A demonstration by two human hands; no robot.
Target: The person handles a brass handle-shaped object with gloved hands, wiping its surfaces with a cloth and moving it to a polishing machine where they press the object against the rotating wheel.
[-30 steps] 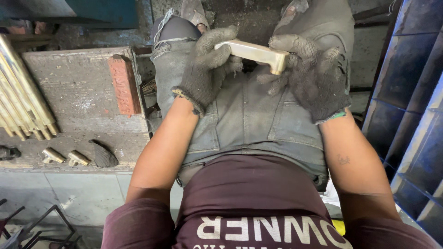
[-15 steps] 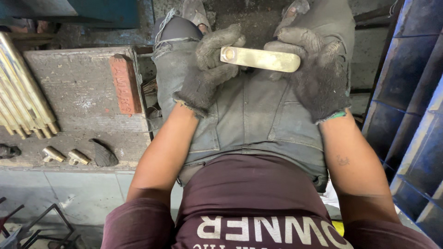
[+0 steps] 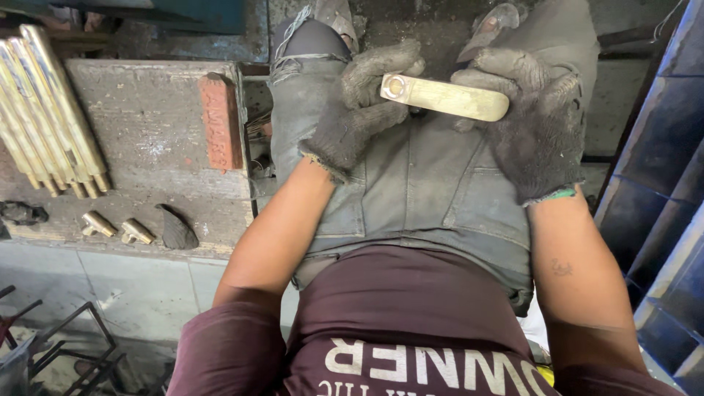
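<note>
A flat brass bar (image 3: 447, 97) with a round hole at its left end lies across my lap, held level between both gloved hands. My left hand (image 3: 363, 103), in a dirty grey knit glove, pinches the end with the hole. My right hand (image 3: 532, 117), gloved the same way, grips the rounded right end. Beneath the bar are my grey trousers (image 3: 411, 183), torn at the left knee.
A concrete slab (image 3: 147, 139) at my left carries a red brick (image 3: 220, 121), a bundle of brass rods (image 3: 48, 110), two small brass fittings (image 3: 117, 229) and a dark curved piece (image 3: 178, 231). Dark blue tiles (image 3: 660, 183) rise on the right. A metal frame (image 3: 66, 345) stands at lower left.
The brass bar has been turned from edge-on to flat face up and has shifted slightly right. Both hands kept hold of its ends.
</note>
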